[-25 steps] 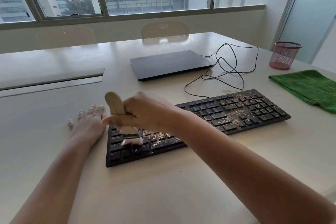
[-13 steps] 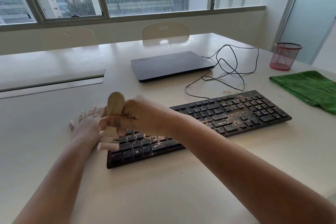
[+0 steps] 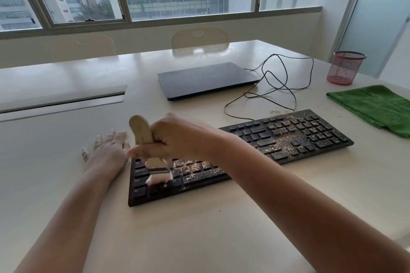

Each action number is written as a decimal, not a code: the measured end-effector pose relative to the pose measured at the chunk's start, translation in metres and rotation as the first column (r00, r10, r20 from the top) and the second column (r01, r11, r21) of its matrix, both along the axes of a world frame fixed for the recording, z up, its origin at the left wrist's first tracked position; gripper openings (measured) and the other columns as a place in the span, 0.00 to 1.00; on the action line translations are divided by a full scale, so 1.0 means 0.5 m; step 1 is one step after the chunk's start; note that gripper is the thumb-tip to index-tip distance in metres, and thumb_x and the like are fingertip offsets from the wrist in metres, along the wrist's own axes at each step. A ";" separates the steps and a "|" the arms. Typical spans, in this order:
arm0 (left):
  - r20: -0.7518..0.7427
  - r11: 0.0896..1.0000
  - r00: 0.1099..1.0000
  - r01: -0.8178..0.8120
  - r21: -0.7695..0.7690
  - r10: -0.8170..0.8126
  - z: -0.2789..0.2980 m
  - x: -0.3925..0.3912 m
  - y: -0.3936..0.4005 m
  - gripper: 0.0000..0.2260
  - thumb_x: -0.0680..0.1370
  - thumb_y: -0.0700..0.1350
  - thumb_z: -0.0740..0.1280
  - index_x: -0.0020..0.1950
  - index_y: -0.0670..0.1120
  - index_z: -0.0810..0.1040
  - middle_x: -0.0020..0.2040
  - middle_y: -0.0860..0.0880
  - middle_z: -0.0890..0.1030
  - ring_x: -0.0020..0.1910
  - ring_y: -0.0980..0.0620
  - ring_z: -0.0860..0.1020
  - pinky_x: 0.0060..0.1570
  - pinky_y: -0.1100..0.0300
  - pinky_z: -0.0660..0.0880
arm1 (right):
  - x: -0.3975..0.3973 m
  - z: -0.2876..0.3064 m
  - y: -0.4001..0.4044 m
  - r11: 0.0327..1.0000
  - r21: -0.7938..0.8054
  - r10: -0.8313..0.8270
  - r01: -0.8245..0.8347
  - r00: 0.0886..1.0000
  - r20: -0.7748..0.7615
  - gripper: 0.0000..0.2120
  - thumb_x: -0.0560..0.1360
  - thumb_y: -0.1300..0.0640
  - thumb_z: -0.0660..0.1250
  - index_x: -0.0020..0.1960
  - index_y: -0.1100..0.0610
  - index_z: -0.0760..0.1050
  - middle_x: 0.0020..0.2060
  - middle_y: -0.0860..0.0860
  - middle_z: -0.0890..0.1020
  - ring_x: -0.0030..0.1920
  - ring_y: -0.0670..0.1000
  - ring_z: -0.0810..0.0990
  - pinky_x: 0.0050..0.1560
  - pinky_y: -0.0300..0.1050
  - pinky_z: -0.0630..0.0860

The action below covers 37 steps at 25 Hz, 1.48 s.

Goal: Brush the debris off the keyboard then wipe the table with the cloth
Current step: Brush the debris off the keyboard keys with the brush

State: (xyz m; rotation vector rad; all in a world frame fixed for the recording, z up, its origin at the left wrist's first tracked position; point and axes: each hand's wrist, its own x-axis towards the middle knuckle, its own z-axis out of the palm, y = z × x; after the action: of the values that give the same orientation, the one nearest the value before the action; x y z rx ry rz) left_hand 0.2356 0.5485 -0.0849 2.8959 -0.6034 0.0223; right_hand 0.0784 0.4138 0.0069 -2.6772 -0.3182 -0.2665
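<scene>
Head view: a black keyboard (image 3: 233, 157) is being seen lying at an angle on a pale table (image 3: 199, 232), its right end farther away than its left. A wooden-handled brush (image 3: 146, 146) is being gripped by the right hand (image 3: 177, 137), fingers curled round the handle, with the blurred bristles being held down on the keys at the keyboard's left end. The left hand (image 3: 106, 150) is being rested flat on the table just beside the keyboard's left edge, fingers spread and straight; whether it is touching the keyboard cannot be told. Tan debris (image 3: 281, 137) is being seen scattered over the middle and right keys, with a few crumbs on the table just behind the keyboard. A green cloth (image 3: 377, 106) is lying folded near the right table edge, apart from the keyboard. A closed laptop (image 3: 206, 80), a looped black cable (image 3: 279, 88) and a red mesh cup (image 3: 345, 67) are being noted farther back.
</scene>
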 end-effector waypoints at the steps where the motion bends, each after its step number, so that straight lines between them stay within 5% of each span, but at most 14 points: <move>1: -0.014 0.997 0.998 -0.054 -0.046 0.054 0.002 -0.004 -0.004 0.22 0.82 0.50 0.51 0.76 0.51 0.57 0.78 0.51 0.54 0.77 0.46 0.50 0.72 0.42 0.46 | 0.001 0.003 -0.008 0.999 -0.016 -0.030 0.030 0.999 0.032 0.18 0.76 0.44 0.62 0.40 0.56 0.79 0.26 0.46 0.77 0.23 0.41 0.72 0.27 0.36 0.70; 4: -0.035 0.998 0.997 -0.066 -0.020 0.065 -0.013 0.010 -0.010 0.21 0.82 0.50 0.49 0.76 0.49 0.57 0.77 0.50 0.55 0.77 0.46 0.51 0.73 0.41 0.46 | 0.011 0.004 -0.012 0.989 0.065 -0.136 0.129 0.985 0.106 0.19 0.78 0.44 0.59 0.43 0.57 0.79 0.34 0.53 0.82 0.30 0.49 0.79 0.33 0.42 0.75; 7: -0.027 0.997 0.997 -0.073 -0.023 0.073 -0.007 0.000 -0.009 0.21 0.82 0.46 0.51 0.76 0.47 0.58 0.78 0.48 0.54 0.77 0.47 0.49 0.73 0.42 0.45 | 0.010 -0.004 0.016 0.990 0.087 -0.110 0.111 0.994 -0.014 0.18 0.78 0.44 0.59 0.46 0.57 0.79 0.34 0.54 0.81 0.34 0.54 0.79 0.37 0.45 0.76; 9: -0.034 0.997 0.997 -0.070 -0.032 0.069 -0.012 0.007 -0.009 0.21 0.82 0.48 0.49 0.76 0.49 0.57 0.78 0.50 0.53 0.77 0.47 0.49 0.73 0.41 0.45 | 0.014 -0.012 0.009 0.984 0.022 -0.179 0.178 0.982 0.063 0.18 0.78 0.44 0.59 0.48 0.57 0.79 0.34 0.53 0.81 0.32 0.52 0.78 0.35 0.42 0.75; 12: -0.032 0.997 0.998 -0.062 -0.050 0.060 -0.014 0.013 -0.009 0.21 0.82 0.52 0.48 0.76 0.53 0.56 0.78 0.52 0.53 0.77 0.46 0.50 0.72 0.41 0.45 | 0.020 -0.014 -0.009 0.956 0.156 -0.268 0.247 0.954 0.134 0.17 0.78 0.46 0.60 0.48 0.59 0.79 0.36 0.54 0.83 0.26 0.46 0.75 0.29 0.33 0.73; 15: -0.029 0.998 0.998 -0.058 -0.024 0.057 -0.020 0.017 -0.005 0.22 0.81 0.51 0.55 0.76 0.51 0.58 0.77 0.50 0.55 0.76 0.46 0.51 0.72 0.40 0.46 | 0.023 -0.023 0.020 0.943 0.288 -0.187 0.168 0.981 0.041 0.16 0.77 0.45 0.61 0.48 0.57 0.79 0.34 0.54 0.83 0.28 0.47 0.76 0.33 0.42 0.76; 17: -0.026 0.999 0.999 -0.045 0.010 0.045 -0.023 0.020 -0.003 0.23 0.79 0.49 0.59 0.75 0.51 0.62 0.77 0.49 0.57 0.76 0.45 0.51 0.72 0.39 0.47 | 0.022 -0.031 0.034 0.958 0.252 -0.146 0.138 0.989 0.012 0.16 0.77 0.46 0.62 0.49 0.58 0.79 0.34 0.54 0.83 0.30 0.49 0.77 0.35 0.44 0.76; 21: -0.041 0.996 0.997 -0.070 -0.053 0.068 -0.017 0.015 -0.008 0.21 0.82 0.52 0.49 0.76 0.54 0.57 0.78 0.52 0.53 0.77 0.46 0.50 0.72 0.40 0.45 | 0.019 -0.022 0.002 0.955 0.063 -0.297 0.291 0.947 0.123 0.16 0.80 0.47 0.57 0.51 0.58 0.77 0.34 0.53 0.82 0.26 0.47 0.76 0.34 0.44 0.79; 28: -0.031 0.996 0.996 -0.080 -0.037 0.079 -0.016 0.012 -0.010 0.22 0.82 0.52 0.47 0.77 0.52 0.54 0.78 0.52 0.53 0.77 0.47 0.49 0.72 0.41 0.45 | 0.012 -0.032 0.039 0.960 0.152 -0.247 0.235 0.967 0.064 0.12 0.81 0.51 0.55 0.42 0.54 0.69 0.28 0.48 0.72 0.26 0.47 0.71 0.30 0.43 0.69; 33: -0.039 0.996 0.997 -0.074 -0.045 0.072 -0.016 0.014 -0.010 0.21 0.82 0.52 0.48 0.76 0.53 0.56 0.78 0.52 0.53 0.77 0.46 0.50 0.72 0.41 0.45 | 0.017 -0.023 0.024 0.937 0.230 -0.283 0.263 0.957 0.059 0.17 0.81 0.48 0.55 0.52 0.59 0.76 0.37 0.55 0.82 0.33 0.51 0.78 0.37 0.48 0.77; 37: -0.033 0.997 0.997 -0.069 -0.035 0.068 -0.015 0.014 -0.010 0.21 0.82 0.51 0.48 0.76 0.52 0.56 0.78 0.51 0.53 0.77 0.46 0.50 0.72 0.40 0.45 | 0.023 -0.027 0.020 0.941 0.199 -0.267 0.273 0.962 -0.058 0.20 0.79 0.45 0.58 0.51 0.61 0.79 0.35 0.56 0.83 0.33 0.53 0.80 0.38 0.46 0.79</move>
State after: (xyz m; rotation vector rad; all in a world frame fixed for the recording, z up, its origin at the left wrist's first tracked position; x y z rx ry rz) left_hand 0.2426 0.5435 -0.0922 2.8750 -0.4927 -0.0039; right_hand 0.0899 0.4237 -0.0067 -2.5112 0.0862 -0.3218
